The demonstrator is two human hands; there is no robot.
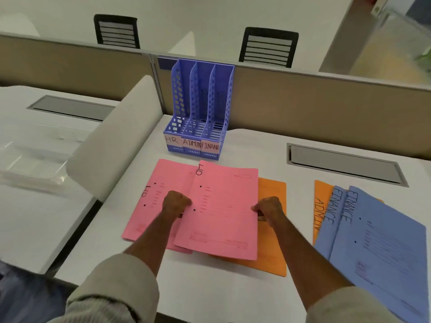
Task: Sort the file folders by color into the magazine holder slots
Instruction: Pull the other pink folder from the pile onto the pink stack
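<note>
both hands grip one flat pink card file folder (221,206), marked in black at its top edge. the left hand (176,202) pinches its left edge, fingers curled around it, and the right hand (268,209) pinches the right edge the same way. this held folder seems raised slightly above the white desk (210,292), overlapping a second pink card folder (151,206) lying flat to its left and an orange card folder (272,229) lying beneath its right side.

the step in hand looks like carrying the pink folder to the blue perforated plastic magazine holder (198,108), which stands upright at the back of the desk with three slots, all apparently empty. paper labels on its front read hr, admin and finance; the hr label (172,140) sits on the leftmost slot. to do it well, i would lift the folder clear of the sheets under it so they are not dragged, turn it upright with the spine down, line it up between the left wall and first divider, and lower it in without bending the corners. keeping both edges pinched evenly should stop the thin card flopping.

further right, another orange folder marked admin (320,206) lies partly under two blue card folders marked finance (377,241), whose lower right corner is cut off by the frame.

the fingertips under the held folder are hidden. the lettering on it is upside down and hard to read. whether more folders lie beneath the stacks cannot be told.
</note>
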